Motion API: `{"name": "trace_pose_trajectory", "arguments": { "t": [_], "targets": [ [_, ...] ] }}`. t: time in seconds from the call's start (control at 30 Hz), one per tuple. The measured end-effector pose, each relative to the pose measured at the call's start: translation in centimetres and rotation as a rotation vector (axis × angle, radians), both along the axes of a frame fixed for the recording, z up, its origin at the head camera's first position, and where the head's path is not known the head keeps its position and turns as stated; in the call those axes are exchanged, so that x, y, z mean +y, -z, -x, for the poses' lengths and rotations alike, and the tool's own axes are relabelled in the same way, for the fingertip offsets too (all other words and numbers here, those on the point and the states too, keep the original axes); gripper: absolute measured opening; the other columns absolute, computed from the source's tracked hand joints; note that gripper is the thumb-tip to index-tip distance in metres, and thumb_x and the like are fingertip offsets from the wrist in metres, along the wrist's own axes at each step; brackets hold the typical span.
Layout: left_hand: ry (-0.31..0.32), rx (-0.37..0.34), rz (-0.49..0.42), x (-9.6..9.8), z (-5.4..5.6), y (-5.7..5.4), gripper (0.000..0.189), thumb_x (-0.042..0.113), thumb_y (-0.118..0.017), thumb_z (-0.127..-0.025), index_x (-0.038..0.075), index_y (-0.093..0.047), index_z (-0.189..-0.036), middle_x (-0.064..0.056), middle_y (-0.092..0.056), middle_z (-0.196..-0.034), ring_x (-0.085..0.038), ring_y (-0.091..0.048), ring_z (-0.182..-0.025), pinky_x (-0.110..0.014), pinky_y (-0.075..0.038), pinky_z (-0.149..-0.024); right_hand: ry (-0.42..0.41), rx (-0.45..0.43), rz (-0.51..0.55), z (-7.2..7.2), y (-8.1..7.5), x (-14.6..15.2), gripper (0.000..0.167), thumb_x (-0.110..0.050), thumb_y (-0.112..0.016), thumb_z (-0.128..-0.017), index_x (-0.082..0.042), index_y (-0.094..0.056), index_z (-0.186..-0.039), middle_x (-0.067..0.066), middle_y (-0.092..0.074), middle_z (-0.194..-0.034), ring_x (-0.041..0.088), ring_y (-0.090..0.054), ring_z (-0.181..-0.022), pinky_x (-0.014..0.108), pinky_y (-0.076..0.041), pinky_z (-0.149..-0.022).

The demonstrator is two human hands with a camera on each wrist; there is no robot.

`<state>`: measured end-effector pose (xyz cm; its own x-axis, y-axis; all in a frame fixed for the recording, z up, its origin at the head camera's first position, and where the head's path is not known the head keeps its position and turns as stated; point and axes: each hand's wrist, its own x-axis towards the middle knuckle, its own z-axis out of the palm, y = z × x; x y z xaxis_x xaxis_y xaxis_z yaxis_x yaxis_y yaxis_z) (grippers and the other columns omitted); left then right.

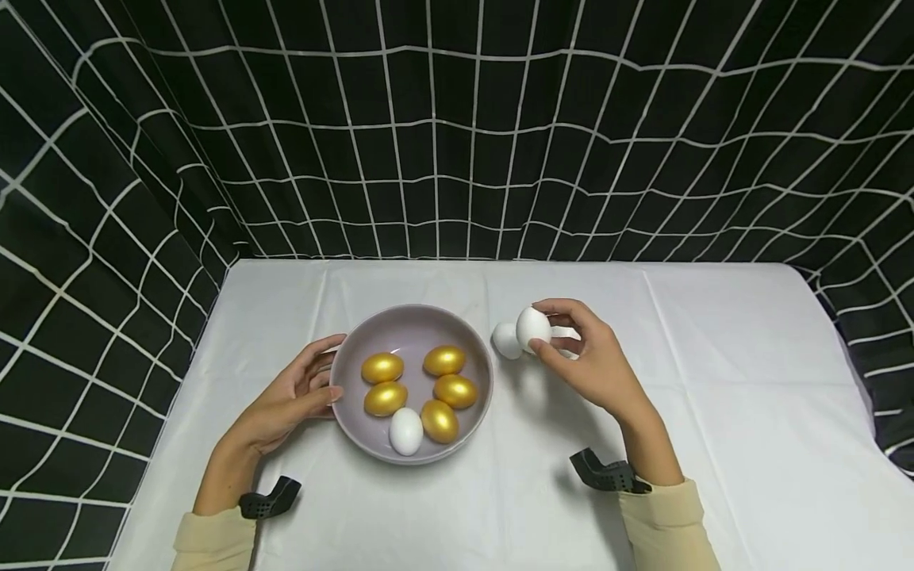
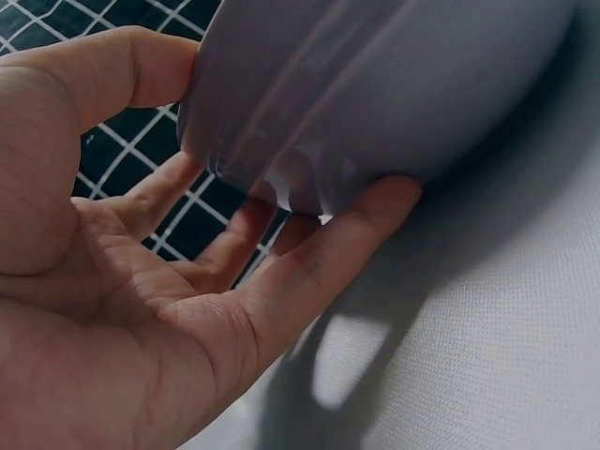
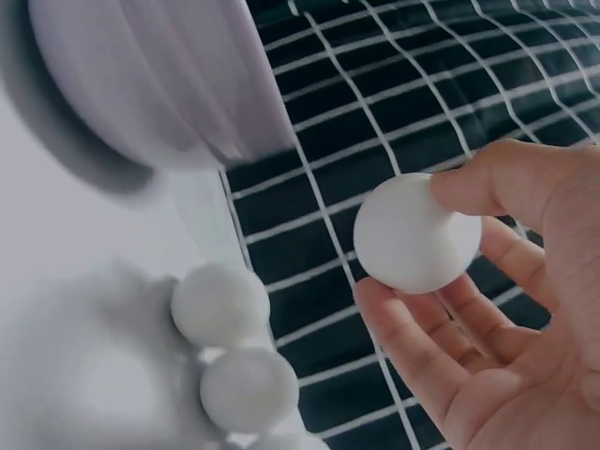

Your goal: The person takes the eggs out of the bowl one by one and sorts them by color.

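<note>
A mauve bowl [image 1: 414, 323] stands on the table with several golden eggs [image 1: 383, 399] and one white egg [image 1: 406, 432] inside. At its left side my left hand [image 1: 291, 398] holds the wall, fingers and thumb spread along the outside, as the left wrist view shows on the bowl [image 2: 337, 94]. My right hand [image 1: 596, 361] pinches another white egg [image 3: 417, 232] between thumb and fingers, raised above the table to the right of the bowl. Below it lie further white eggs [image 3: 220, 306] side by side, partly hidden by the hand in the head view.
A white cloth [image 1: 750, 412] with faint creases covers the table. Black curtain with a white grid [image 1: 443, 151] hangs along the back and both sides. Each wrist wears a black camera mount [image 1: 271, 500].
</note>
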<state>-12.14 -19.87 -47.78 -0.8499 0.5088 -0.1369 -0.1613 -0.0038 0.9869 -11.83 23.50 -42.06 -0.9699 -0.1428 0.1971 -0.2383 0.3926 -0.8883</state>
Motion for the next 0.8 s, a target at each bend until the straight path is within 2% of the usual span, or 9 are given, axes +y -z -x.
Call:
{"name": "trace_pose_trajectory", "arguments": {
  "t": [0.13,0.37,0.63,0.8],
  "targets": [
    [0.002,0.005,0.004,0.0,0.0,0.0,0.074,0.001,-0.062,-0.102,0.017,-0.026,-0.165,-0.009,-0.045,-0.155,-0.01,-0.064,-0.125,-0.039,-0.064,-0.089,0.045,-0.034,0.007,-0.1,0.0,1.1,0.045,-0.006,-0.076,-0.096,-0.003,-0.06,-0.138,0.013,-0.063,-0.138,0.0,-0.062,-0.118,0.014,-0.057,-0.094],
    [0.004,0.017,0.002,0.1,-0.1,-0.1,0.074,0.002,-0.062,-0.102,0.014,-0.025,-0.165,-0.013,-0.042,-0.157,-0.009,-0.064,-0.127,-0.039,-0.064,-0.09,0.112,-0.054,0.015,0.0,0.1,3.0,0.046,-0.009,-0.075,-0.097,-0.002,-0.059,-0.139,0.008,-0.061,-0.14,0.0,-0.062,-0.12,0.014,-0.057,-0.092],
    [0.005,0.023,0.008,0.1,-0.3,-0.2,0.073,0.002,-0.061,-0.103,0.015,-0.026,-0.165,-0.006,-0.046,-0.153,-0.008,-0.064,-0.125,-0.039,-0.064,-0.089,0.228,-0.107,-0.029,0.0,1.0,6.2,0.046,-0.013,-0.075,-0.098,-0.006,-0.059,-0.141,-0.004,-0.06,-0.134,-0.003,-0.061,-0.115,0.01,-0.055,-0.088],
    [0.006,0.017,0.013,0.0,-0.1,-0.1,0.074,0.002,-0.061,-0.103,0.017,-0.025,-0.166,-0.005,-0.046,-0.154,-0.008,-0.064,-0.125,-0.039,-0.064,-0.089,0.259,-0.15,-0.076,0.1,2.0,7.4,0.049,-0.016,-0.075,-0.098,-0.005,-0.058,-0.143,0.008,-0.061,-0.139,-0.003,-0.059,-0.112,0.007,-0.052,-0.087]
  ]
}}
